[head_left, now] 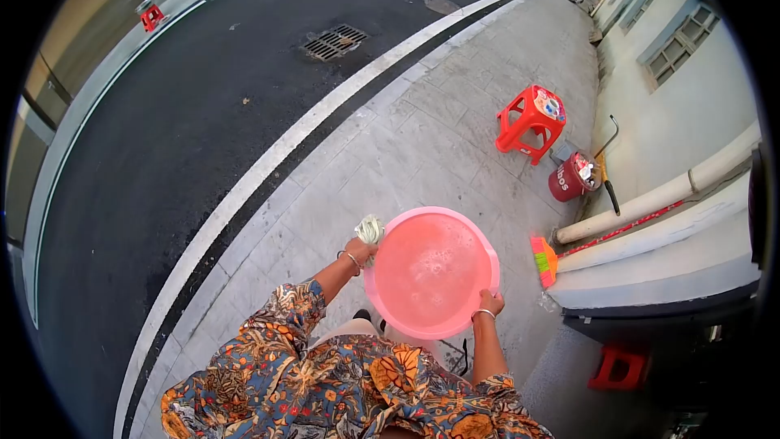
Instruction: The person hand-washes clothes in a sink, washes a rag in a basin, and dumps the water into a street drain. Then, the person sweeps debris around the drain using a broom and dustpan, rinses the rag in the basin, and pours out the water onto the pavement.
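A round pink basin with cloudy, sudsy water in it is held out in front of my body, above the pavement. My left hand is closed at the basin's left rim, with a crumpled pale cloth bunched at its fingers. Its exact grip on the rim is partly hidden. On the lower right rim, my right hand is closed, thumb over the edge. Both wrists wear bracelets.
A red plastic stool stands ahead on the right, beside a dark red bucket full of rubbish. Against the wall lean a broom and pipes. Left of the pavement runs the road with a drain grate.
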A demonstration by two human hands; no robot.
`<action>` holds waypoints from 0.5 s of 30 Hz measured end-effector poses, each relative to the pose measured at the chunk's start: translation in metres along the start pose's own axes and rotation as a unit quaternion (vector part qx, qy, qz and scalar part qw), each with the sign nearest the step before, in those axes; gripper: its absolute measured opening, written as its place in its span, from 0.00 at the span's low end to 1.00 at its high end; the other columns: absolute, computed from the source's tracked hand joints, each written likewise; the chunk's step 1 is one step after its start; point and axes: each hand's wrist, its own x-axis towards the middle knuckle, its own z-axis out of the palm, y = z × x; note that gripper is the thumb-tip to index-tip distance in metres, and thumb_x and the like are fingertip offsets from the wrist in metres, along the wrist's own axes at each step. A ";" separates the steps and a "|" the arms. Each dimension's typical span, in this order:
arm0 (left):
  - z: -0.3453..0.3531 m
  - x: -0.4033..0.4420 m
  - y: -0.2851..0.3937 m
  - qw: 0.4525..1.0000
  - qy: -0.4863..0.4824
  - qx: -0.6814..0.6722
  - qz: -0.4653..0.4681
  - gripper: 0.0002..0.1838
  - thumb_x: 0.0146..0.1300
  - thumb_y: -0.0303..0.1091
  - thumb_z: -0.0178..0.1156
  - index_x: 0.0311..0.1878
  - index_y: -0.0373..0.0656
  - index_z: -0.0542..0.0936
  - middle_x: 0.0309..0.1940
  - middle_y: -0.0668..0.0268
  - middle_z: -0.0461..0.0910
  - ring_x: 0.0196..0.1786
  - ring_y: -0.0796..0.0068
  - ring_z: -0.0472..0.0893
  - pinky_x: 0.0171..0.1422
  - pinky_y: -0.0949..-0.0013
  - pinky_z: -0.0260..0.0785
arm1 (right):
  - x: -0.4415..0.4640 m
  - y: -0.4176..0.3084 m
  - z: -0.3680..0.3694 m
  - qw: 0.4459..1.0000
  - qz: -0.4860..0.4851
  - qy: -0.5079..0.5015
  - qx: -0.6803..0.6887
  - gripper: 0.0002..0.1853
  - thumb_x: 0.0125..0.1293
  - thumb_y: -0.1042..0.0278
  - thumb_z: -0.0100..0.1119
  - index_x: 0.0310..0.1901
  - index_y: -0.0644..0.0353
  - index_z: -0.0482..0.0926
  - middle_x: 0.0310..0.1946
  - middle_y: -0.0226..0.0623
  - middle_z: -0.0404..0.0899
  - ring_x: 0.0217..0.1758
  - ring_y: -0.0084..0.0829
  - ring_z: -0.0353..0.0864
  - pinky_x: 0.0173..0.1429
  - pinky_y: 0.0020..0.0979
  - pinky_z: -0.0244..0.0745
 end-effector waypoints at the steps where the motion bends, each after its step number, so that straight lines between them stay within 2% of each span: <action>1: -0.013 0.016 0.010 0.999 0.015 -0.034 0.001 0.12 0.38 0.33 0.62 0.27 0.35 0.78 0.20 0.65 0.76 0.20 0.74 0.74 0.20 0.68 0.65 | 0.009 -0.012 0.032 1.000 -0.001 -0.026 0.007 0.08 0.39 0.84 0.54 0.19 0.61 0.67 0.18 0.27 0.68 0.19 0.19 0.62 0.22 0.26 0.60; 4: -0.050 0.059 0.049 0.994 0.072 -0.076 0.000 0.09 0.39 0.31 0.60 0.26 0.38 0.78 0.20 0.67 0.75 0.18 0.75 0.72 0.18 0.69 0.63 | 0.062 -0.028 0.135 0.993 -0.029 -0.102 -0.045 0.06 0.39 0.82 0.55 0.19 0.62 0.68 0.18 0.29 0.69 0.20 0.22 0.65 0.25 0.28 0.63; 9: -0.099 0.101 0.099 0.971 0.140 -0.192 -0.014 0.14 0.40 0.28 0.59 0.35 0.42 0.78 0.24 0.68 0.77 0.20 0.75 0.75 0.19 0.69 0.68 | 0.123 -0.047 0.309 0.962 -0.111 -0.209 -0.136 0.07 0.40 0.78 0.59 0.20 0.65 0.69 0.18 0.35 0.72 0.21 0.27 0.68 0.29 0.32 0.66; 12: -0.121 0.126 0.127 0.950 0.186 -0.251 -0.009 0.17 0.41 0.27 0.58 0.40 0.43 0.77 0.27 0.67 0.78 0.22 0.74 0.77 0.21 0.68 0.71 | 0.113 -0.095 0.396 0.935 -0.157 -0.249 -0.197 0.08 0.39 0.75 0.61 0.21 0.66 0.71 0.19 0.39 0.74 0.22 0.29 0.70 0.30 0.33 0.68; 15: -0.148 0.151 0.155 0.929 0.232 -0.287 -0.002 0.20 0.42 0.27 0.57 0.44 0.44 0.76 0.28 0.68 0.79 0.24 0.74 0.78 0.23 0.66 0.73 | 0.102 -0.124 0.482 0.922 -0.144 -0.300 -0.197 0.09 0.39 0.74 0.62 0.22 0.66 0.73 0.20 0.41 0.76 0.22 0.31 0.72 0.32 0.34 0.69</action>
